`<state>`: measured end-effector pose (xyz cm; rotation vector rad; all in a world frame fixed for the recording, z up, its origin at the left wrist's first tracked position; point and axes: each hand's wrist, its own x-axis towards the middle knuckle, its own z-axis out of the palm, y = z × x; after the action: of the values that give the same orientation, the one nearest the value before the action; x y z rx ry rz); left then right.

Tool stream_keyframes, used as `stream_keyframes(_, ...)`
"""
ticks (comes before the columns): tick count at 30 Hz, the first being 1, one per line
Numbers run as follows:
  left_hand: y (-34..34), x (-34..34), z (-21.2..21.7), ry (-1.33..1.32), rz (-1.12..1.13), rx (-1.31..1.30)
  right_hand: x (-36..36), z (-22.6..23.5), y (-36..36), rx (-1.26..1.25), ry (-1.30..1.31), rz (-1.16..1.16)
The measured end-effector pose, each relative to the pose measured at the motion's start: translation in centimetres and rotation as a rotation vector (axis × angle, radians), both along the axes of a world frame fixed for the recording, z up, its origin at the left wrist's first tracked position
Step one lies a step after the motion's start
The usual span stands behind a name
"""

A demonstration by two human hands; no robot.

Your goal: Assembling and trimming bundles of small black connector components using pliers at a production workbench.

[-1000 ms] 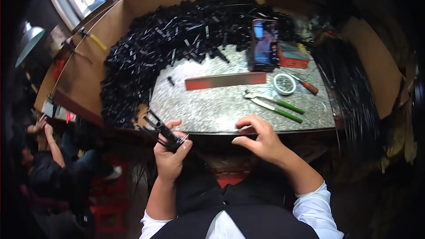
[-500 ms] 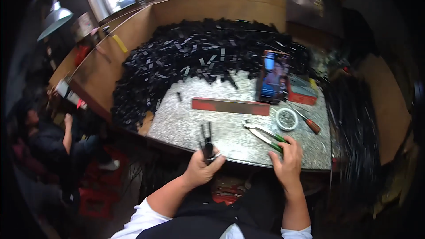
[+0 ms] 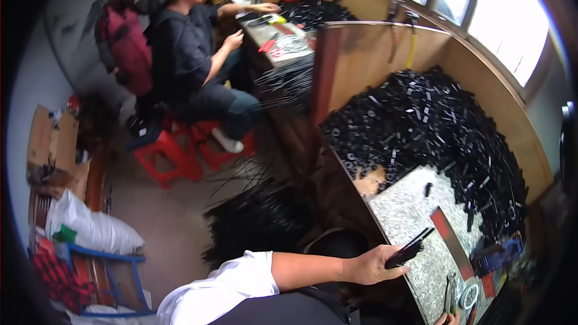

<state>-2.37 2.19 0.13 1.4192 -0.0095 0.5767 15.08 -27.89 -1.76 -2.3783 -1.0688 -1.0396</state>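
My left hand [image 3: 374, 265] is closed round a few slim black strips [image 3: 410, 248], which point up and away over the near edge of the speckled worktop [image 3: 397, 201]. At the lower edge my right hand [image 3: 447, 319] shows only in its fingertips, closed on the handles of the green-handled pliers [image 3: 450, 294]; the rest of it is cut off. Just beyond the pliers lies a flat red and dark bar [image 3: 453, 242]. A small round white tub [image 3: 469, 295] stands to the right of the pliers.
Black pieces [image 3: 421, 120] are heaped behind the worktop, inside wooden boards [image 3: 373, 48]. A phone [image 3: 500, 254] leans at the right. To the left are a seated co-worker [image 3: 186, 48], a standing person [image 3: 125, 42], red stools [image 3: 165, 156], black rods [image 3: 256, 219] and a white sack [image 3: 90, 225].
My view has swung left, bringing the co-workers and floor into sight and moving the worktop to the right. The strips stay in my left hand; my right fingers have closed on the pliers.
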Motion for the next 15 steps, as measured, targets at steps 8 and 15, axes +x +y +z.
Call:
stream_keyframes(8, 7.6, -4.3, 1.0, -0.120, 0.211, -0.330, 1.0, -1.1, 0.7, -0.032, -0.072, 0.069)
stream_keyframes(15, 7.9, -7.7, 2.3, -0.496, 0.437, -0.400, 1.5, -2.1, -0.7, -0.105, -0.121, -0.014)
